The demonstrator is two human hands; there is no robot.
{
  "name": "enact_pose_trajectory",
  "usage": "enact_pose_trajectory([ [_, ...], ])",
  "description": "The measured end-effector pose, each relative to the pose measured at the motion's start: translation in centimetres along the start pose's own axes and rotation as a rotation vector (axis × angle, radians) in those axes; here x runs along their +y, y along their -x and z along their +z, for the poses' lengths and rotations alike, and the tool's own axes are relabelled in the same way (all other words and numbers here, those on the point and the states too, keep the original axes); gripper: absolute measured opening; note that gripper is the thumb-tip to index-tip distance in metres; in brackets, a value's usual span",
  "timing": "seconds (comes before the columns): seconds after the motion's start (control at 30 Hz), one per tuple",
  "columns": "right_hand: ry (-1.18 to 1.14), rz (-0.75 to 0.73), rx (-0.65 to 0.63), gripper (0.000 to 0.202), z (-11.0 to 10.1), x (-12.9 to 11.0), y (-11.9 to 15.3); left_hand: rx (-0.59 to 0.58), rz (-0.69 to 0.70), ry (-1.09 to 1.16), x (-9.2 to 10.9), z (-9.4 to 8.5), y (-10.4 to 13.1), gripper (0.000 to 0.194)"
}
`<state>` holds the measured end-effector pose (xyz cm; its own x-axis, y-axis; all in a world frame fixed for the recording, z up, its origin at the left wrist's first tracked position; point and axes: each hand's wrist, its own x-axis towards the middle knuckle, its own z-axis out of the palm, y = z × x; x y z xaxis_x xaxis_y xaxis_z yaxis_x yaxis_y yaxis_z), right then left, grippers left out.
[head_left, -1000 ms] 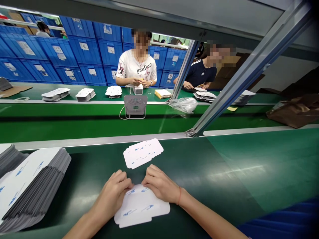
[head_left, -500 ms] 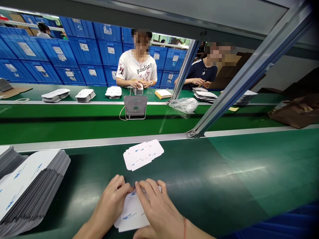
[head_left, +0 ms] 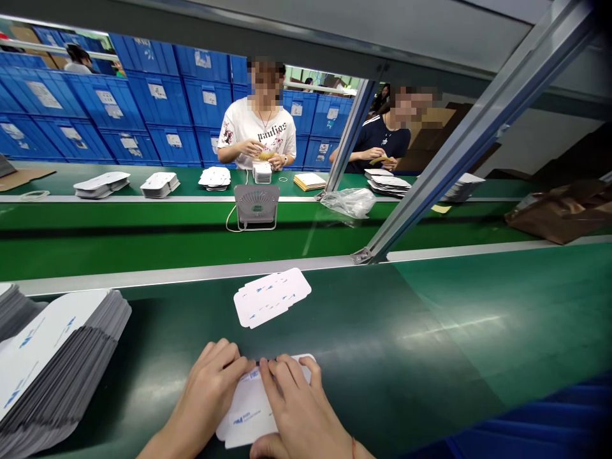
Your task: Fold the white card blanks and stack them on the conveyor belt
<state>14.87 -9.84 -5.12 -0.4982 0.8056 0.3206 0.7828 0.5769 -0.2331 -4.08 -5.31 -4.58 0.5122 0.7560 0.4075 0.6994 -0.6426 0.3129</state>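
White cards with blue print (head_left: pixel 249 411) lie on the green work surface under both of my hands. My left hand (head_left: pixel 213 382) has its fingers curled and pressed together at the upper left edge of the cards. My right hand (head_left: pixel 299 401) grips the same cards from the right, with its fingers bent over their top and its thumb low at the near edge. Both hands' fingertips almost meet at the far edge. Beyond them lies a small fanned pile of similar cards (head_left: pixel 272 297). A tall stack of larger white sheets (head_left: pixel 62 357) stands at the left.
Past the metal rail (head_left: pixel 191 273) runs a green belt (head_left: pixel 119 239). A small grey fan (head_left: pixel 257 207), a clear plastic bag (head_left: pixel 351 203) and card stacks stand across it, before two people. A slanted metal post (head_left: pixel 459 153) rises at the right. Blue crates (head_left: pixel 162 95) fill the background.
My right hand has shifted slightly down, showing more of the cards' far right corner. Across the belt, the person in white has raised a hand and holds something yellow. The view has shifted slightly.
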Motion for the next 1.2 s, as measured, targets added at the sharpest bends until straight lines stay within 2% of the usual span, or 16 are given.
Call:
enact_pose_trajectory([
  [0.07,0.001,-0.006,-0.058,0.089,0.4,-0.1,0.1,-0.047,0.033,-0.032,0.3,-0.6,0.0,0.024],
  [0.13,0.017,-0.019,-0.060,0.090,0.8,-0.1,0.2,-0.115,0.081,-0.087,0.9,-1.3,0.1,0.017],
  [0.2,0.045,-0.038,-0.017,0.088,0.9,-0.2,0.2,-0.159,0.136,-0.190,1.6,-1.7,0.3,0.025],
  [0.3,0.064,-0.063,0.033,0.086,0.7,-0.2,0.1,-0.149,0.199,-0.384,2.7,-1.6,0.9,0.045],
  [0.47,0.037,-0.055,0.042,0.088,0.8,-0.3,0.2,-0.098,0.202,-0.539,4.2,-0.9,1.5,0.050],
  [0.57,0.030,-0.034,0.069,0.086,1.5,-0.3,0.7,-0.058,0.193,-0.557,4.4,-1.0,1.5,0.051],
  [0.67,0.060,-0.087,0.101,0.086,1.6,-0.2,1.1,-0.022,0.209,-0.553,4.5,-1.3,1.5,0.052],
  [0.8,0.064,-0.143,0.104,0.080,0.8,0.3,1.1,-0.057,0.193,-0.534,4.6,-1.3,1.3,0.048],
  [1.0,0.071,-0.130,0.023,0.066,-0.9,0.2,0.1,-0.151,0.064,-0.453,4.5,-1.0,-0.2,0.038],
  [1.13,0.065,-0.118,-0.107,0.054,-1.6,0.0,-1.0,-0.147,0.066,-0.391,4.4,-1.2,-0.6,0.038],
  [1.2,0.069,-0.117,-0.110,0.050,-1.6,0.0,-1.5,-0.142,0.081,-0.394,4.4,-1.3,-0.4,0.037],
])
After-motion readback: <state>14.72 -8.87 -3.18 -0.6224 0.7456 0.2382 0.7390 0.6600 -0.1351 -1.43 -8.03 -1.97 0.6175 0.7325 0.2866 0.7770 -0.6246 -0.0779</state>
